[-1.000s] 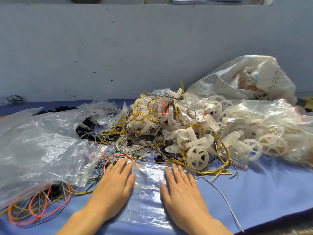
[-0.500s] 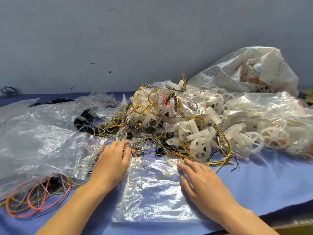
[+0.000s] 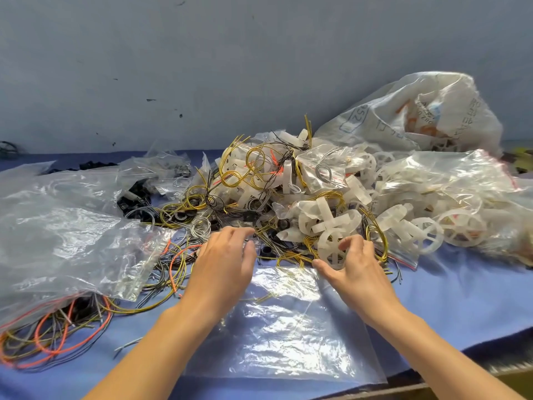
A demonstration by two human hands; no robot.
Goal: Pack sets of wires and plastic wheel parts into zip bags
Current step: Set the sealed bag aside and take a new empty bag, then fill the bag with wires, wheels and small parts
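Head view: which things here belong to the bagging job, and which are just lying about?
In the job: flat clear zip bag; white plastic spoked wheel in the right hand; yellow wire coils by the left hand.
Lying about: big printed white sack; small black wheel, far left; large crumpled clear bag.

The flat zip bag (image 3: 288,336) in front was clear, glossy plastic film, creased and throwing back bright glare. The white spoked wheel (image 3: 331,251) was milky, half-translucent plastic with a dull, smooth face. Yellow wires (image 3: 375,235) had shiny, metallic-looking striped insulation; the orange wires (image 3: 57,352) looked smooth and plainer. The big bag (image 3: 57,226) on the left was thin, crinkled, glossy film. The sack (image 3: 418,111) was hazy printed plastic. The table cover (image 3: 461,298) was matt blue cloth. The wall (image 3: 230,67) was matt and scuffed.
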